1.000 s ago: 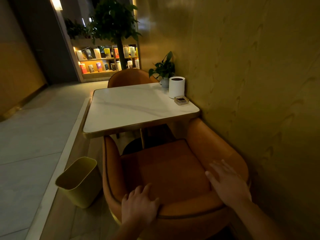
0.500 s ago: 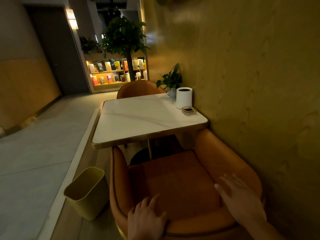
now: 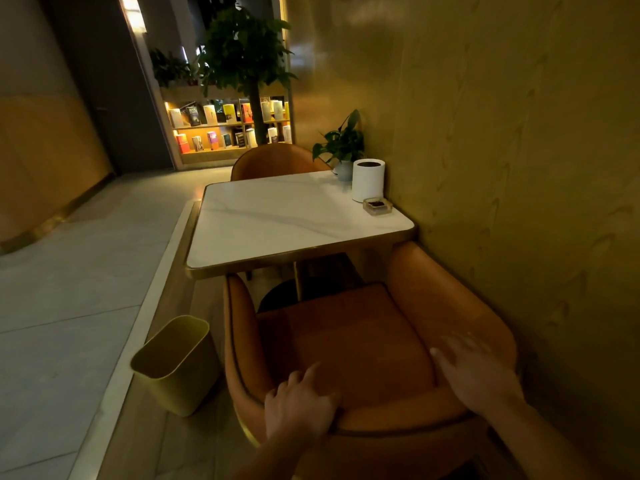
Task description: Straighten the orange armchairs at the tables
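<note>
Head view: armchair (image 3: 349, 337) sits at the table (image 3: 277, 223), beside the wall (image 3: 519, 168). Left hand (image 3: 300, 405) grips its back rim; right hand (image 3: 476, 374) presses flat, fingers straight. Judged heavy and padded (smooth upholstery); the rim is the firmest hold.

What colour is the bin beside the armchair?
Pale yellow-green: the bin by the armchair, best in head view.

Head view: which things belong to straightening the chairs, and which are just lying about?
Job: near orange padded armchair; far orange armchair; gold-rimmed white marble table; left hand; right hand.
Lying about: yellow plastic wastebasket; white cylindrical container; small green potted plant; clear glass ashtray.
</note>
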`<state>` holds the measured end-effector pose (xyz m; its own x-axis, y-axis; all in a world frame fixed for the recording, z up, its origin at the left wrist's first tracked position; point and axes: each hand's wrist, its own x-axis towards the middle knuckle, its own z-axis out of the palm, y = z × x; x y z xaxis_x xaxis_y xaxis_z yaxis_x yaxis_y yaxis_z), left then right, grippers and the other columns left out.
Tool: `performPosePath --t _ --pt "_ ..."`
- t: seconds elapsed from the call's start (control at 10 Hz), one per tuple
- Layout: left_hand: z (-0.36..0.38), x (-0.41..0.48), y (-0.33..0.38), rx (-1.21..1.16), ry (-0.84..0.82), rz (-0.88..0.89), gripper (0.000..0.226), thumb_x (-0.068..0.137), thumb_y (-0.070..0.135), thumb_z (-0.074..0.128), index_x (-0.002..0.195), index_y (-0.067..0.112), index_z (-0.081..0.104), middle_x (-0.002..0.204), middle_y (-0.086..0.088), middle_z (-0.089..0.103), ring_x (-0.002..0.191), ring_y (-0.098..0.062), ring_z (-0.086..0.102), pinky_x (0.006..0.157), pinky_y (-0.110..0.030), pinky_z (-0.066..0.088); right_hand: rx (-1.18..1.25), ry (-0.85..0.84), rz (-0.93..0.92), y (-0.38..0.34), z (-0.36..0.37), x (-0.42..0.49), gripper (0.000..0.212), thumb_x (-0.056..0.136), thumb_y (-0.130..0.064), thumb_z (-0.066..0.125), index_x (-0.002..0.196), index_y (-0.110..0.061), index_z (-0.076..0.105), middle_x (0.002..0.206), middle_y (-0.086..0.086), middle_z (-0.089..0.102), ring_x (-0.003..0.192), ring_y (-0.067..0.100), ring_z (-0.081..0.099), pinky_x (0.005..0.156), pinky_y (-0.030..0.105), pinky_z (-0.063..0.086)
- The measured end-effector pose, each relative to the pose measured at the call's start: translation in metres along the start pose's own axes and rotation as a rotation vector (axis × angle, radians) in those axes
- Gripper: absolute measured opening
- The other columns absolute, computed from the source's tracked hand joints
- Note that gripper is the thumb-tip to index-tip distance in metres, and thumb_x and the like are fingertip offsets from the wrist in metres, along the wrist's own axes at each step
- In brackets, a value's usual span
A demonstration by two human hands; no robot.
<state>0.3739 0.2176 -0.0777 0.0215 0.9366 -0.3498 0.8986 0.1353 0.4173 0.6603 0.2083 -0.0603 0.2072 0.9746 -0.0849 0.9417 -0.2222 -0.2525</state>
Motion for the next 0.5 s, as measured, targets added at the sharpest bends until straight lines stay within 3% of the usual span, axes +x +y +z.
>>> performPosePath --t 0.2,0.4,0.5 --pt "-0.003 0.002 -0.001 -0.116 -0.028 -0.02 0.069 0.092 0.062 0.037 0.155 0.042 0.019 0.16 0.002 0.031 0.143 -0.025 0.034 0.119 -0.049 0.022 -0.27 0.043 0.019 -0.013 -0.009 -0.008 0.055 0.101 -0.051 0.023 0.147 -0.023 0.033 0.155 -0.001 0.034 0.145 0.021 0.024 0.117 0.039 0.022" --pt "-0.019 -0.008 -0.019 -0.178 -0.042 0.041 0.072 0.095 0.053 0.046 0.158 0.037 0.014 0.163 -0.001 0.02 0.144 -0.025 0.033 0.116 -0.046 0.035 -0.174 0.082 -0.032 -0.046 -0.028 -0.022 0.059 0.1 -0.055 0.024 0.146 -0.021 0.038 0.151 0.001 0.04 0.138 0.021 0.035 0.111 0.036 0.032" --pt "-0.03 -0.014 -0.021 -0.088 0.027 0.066 0.072 0.098 0.054 0.043 0.159 0.035 0.011 0.164 -0.002 0.02 0.146 -0.025 0.029 0.118 -0.05 0.032 -0.144 0.095 -0.07 -0.067 -0.039 -0.027 0.074 0.093 -0.063 0.011 0.148 -0.02 0.035 0.153 0.002 0.038 0.141 0.02 0.032 0.113 0.035 0.029"
